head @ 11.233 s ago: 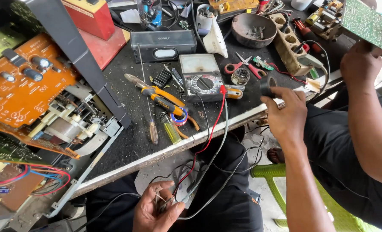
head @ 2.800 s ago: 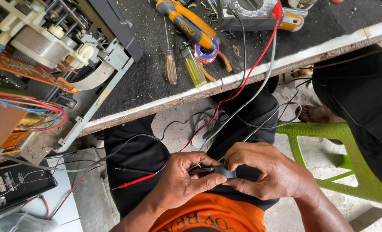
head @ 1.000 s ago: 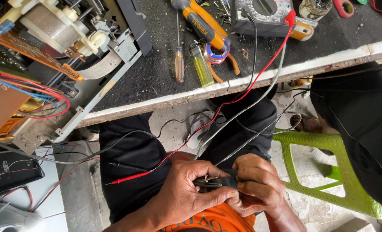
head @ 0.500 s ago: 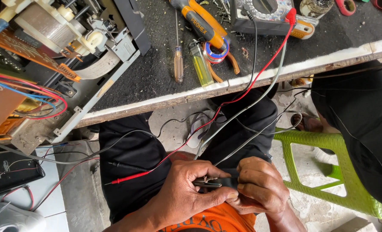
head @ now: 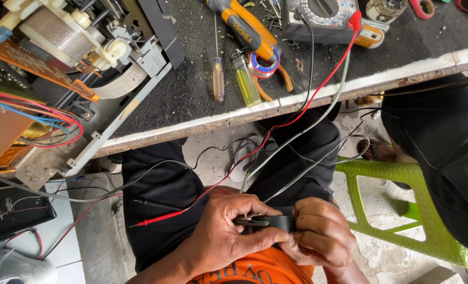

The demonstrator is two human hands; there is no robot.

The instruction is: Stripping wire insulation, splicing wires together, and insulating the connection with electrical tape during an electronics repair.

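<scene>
I see my left hand (head: 229,231) and right hand (head: 321,239) meeting over my lap, below the edge of the workbench (head: 192,129), both clenched around a small black part (head: 276,223) with a thin metal piece sticking out toward the left. A red probe (head: 158,218) lies loose on my dark trousers just beside the left hand, its red lead running up to the multimeter (head: 323,16) on the bench, where a screwdriver (head: 218,73) and yellow lighter (head: 245,79) lie side by side.

Bright, even daylight; soft shadows under the surface (head: 349,87); sharp focus throughout, slight wide-angle bending at edges.
</scene>
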